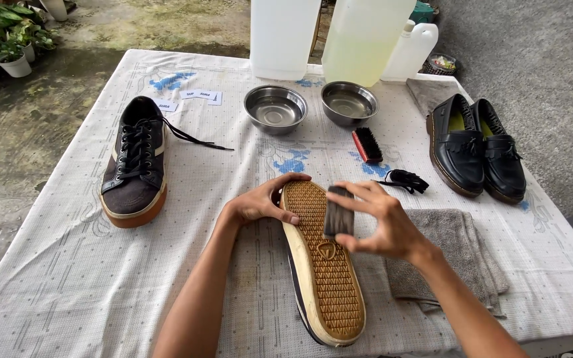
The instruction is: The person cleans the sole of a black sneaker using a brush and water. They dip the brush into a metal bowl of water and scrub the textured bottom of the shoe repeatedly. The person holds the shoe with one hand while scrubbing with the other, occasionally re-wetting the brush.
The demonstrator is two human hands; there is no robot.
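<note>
Outdoor home yard, shoe-cleaning setup. Evidence: table (67,265) with patterned cloth on bare concrete ground (8,152); potted plants (4,40) at 10 o'clock; steel bowls (275,107), large jugs (363,36) at 12; black loafers (475,146) at 2

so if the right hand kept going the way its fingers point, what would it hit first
The right hand points left across the tan rubber sole of the upturned sneaker, holding a small dark brush on it. Straight on, it would probably meet the left hand gripping the sole's far edge, though depth is unclear.
</note>
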